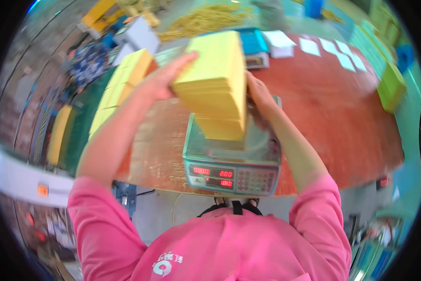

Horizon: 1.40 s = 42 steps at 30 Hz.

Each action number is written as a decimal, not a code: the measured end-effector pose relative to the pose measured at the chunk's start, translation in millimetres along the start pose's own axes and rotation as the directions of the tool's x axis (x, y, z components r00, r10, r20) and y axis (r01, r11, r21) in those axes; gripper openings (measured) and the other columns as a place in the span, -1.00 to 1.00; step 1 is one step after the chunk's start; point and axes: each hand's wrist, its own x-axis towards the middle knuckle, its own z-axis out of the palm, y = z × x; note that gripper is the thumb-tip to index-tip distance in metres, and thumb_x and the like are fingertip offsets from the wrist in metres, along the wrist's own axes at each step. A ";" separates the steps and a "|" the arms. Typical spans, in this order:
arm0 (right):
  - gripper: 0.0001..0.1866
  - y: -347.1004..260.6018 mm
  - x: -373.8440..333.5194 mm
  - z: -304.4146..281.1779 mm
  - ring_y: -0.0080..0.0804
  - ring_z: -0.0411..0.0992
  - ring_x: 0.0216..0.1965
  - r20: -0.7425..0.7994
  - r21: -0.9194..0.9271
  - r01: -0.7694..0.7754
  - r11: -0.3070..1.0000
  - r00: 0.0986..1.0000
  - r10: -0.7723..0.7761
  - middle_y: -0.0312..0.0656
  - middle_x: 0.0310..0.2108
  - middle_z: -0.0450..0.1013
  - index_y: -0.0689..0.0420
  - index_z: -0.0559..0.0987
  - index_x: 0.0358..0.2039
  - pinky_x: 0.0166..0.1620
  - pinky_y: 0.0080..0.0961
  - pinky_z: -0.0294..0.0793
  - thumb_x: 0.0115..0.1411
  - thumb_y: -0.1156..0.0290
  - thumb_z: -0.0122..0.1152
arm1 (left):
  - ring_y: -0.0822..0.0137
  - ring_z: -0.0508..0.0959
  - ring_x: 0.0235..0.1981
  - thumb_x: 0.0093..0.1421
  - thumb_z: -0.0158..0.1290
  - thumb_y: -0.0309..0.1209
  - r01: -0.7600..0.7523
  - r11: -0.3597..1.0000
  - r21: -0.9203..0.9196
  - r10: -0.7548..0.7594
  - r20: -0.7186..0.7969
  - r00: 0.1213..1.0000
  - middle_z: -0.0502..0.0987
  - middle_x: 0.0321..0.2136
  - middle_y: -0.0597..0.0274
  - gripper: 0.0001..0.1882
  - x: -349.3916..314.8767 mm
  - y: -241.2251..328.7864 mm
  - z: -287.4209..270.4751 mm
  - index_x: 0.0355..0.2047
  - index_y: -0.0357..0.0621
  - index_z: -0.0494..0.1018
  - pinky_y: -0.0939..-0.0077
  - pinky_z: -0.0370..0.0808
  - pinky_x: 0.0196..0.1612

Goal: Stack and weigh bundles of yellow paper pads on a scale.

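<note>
Yellow stack [215, 96], long axis roughly upright, is pinched between left fingers [188, 58] and right fingers [254, 86].

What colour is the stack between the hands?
The stack is yellow, best seen in head view.

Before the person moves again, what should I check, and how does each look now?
1. Left hand on the yellow paper stack: ok, at its left side.
2. Right hand on the stack: ok, though its fingers are partly hidden.
3. Digital scale on the red tabletop: ok.
4. Display lit: ok, red digits.
5. Weighing pan fully visible: not ok, the stack hides part.
6. Stack clear of the pan: cannot tell.
</note>
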 end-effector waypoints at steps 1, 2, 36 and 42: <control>-0.52 3.9 -8.3 -8.5 -0.54 0.38 0.00 -0.015 -0.057 0.130 0.990 0.991 -0.131 -0.29 0.02 0.47 0.16 0.49 0.13 0.05 -0.56 0.35 0.45 0.07 -0.14 | 0.34 0.54 0.04 0.17 0.18 0.03 0.007 1.000 -0.013 -0.007 0.030 1.000 0.53 0.05 0.30 -0.39 4.7 -3.6 6.4 0.13 -0.01 0.42 0.28 0.47 0.11; -0.52 0.7 -24.2 -16.6 -0.54 0.37 0.01 0.029 0.109 -0.017 0.994 0.999 0.014 -0.32 0.03 0.47 0.13 0.50 0.13 0.05 -0.58 0.35 0.45 0.07 -0.14 | 0.37 0.53 0.05 0.16 0.18 0.04 0.039 0.997 0.061 -0.042 0.052 0.998 0.53 0.06 0.30 -0.37 7.0 -5.7 11.7 0.14 -0.01 0.42 0.26 0.45 0.13; -0.60 -124.3 -320.8 -231.4 -0.60 0.37 -0.29 -0.602 -0.153 -0.326 0.933 0.780 0.174 -0.33 -0.28 0.47 0.19 0.54 -0.06 -0.30 -0.56 0.36 0.38 0.12 -0.04 | 0.25 0.49 0.12 0.38 -0.10 -0.02 0.248 0.912 -0.327 -0.033 0.545 0.838 0.44 0.14 0.13 -0.40 -24.8 -129.0 264.3 0.26 -0.15 0.21 0.29 0.49 0.12; -0.60 -168.1 -311.4 -333.3 -0.42 0.47 -0.22 -0.492 -0.669 -0.322 0.669 0.868 -0.074 -0.13 -0.28 0.53 0.27 0.49 -0.03 -0.13 -0.44 0.44 0.33 0.18 0.06 | 0.29 0.41 0.17 0.36 0.03 -0.19 -0.023 0.839 -0.544 0.186 0.247 0.951 0.28 0.25 0.13 -0.30 39.9 -236.4 355.2 0.39 -0.05 -0.01 0.32 0.40 0.18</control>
